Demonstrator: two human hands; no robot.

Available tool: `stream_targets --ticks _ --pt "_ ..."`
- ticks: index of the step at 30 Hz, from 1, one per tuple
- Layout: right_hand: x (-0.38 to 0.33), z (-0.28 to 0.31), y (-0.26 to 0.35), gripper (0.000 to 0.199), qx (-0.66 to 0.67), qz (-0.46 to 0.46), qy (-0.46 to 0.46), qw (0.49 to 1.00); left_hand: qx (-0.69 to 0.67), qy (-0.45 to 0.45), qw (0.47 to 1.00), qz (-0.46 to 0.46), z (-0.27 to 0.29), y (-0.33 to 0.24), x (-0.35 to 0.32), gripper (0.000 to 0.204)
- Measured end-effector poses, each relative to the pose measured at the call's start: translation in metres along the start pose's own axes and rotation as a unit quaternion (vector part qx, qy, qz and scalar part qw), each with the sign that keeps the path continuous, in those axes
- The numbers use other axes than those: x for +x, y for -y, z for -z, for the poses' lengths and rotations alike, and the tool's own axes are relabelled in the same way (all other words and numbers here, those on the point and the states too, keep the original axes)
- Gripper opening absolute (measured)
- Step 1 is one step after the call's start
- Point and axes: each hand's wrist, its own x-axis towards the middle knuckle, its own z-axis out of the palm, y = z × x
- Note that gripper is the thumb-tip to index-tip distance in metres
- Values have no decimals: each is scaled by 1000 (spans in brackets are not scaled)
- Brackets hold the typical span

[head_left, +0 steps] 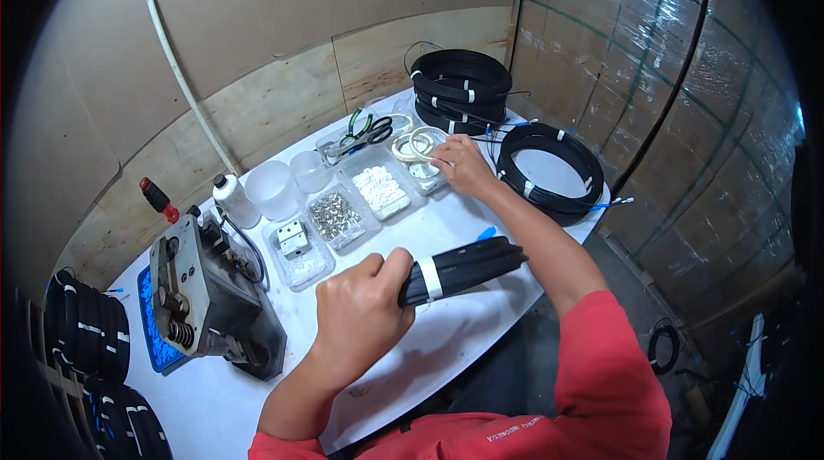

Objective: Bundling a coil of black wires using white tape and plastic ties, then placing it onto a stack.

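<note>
My left hand [365, 301] is wrapped round a bundled coil of black cable [468, 269], held above the near part of the table and seen edge-on. A white tape band circles the coil close to my thumb. Farther off, my right hand [466, 166] reaches across to the tape rolls, its fingers closed at the edge of a thin cream tape roll [421, 143]. Another tape roll [403, 149] lies just beside it. Beneath those fingers sits a clear tray [436, 187] with white pieces, partly hidden by the hand.
A metal hand press [193, 288] stands at the left beside a blue tray [154, 348]. Clear boxes hold metal fittings [335, 218] and white pieces [380, 189]. Pliers [359, 124] and black scissors [375, 131] lie behind. Black cable coils [463, 82] are stacked at the far right, near a single coil [515, 170].
</note>
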Motion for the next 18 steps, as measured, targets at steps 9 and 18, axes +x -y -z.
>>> stream_targets --ticks 9,18 --pt "7 -26 -13 25 -18 -53 97 994 -4 30 1000 6 -2 3 17 24" --pt "-28 127 96 29 346 -43 -35 937 -2 34 998 58 -11 19 42 19"
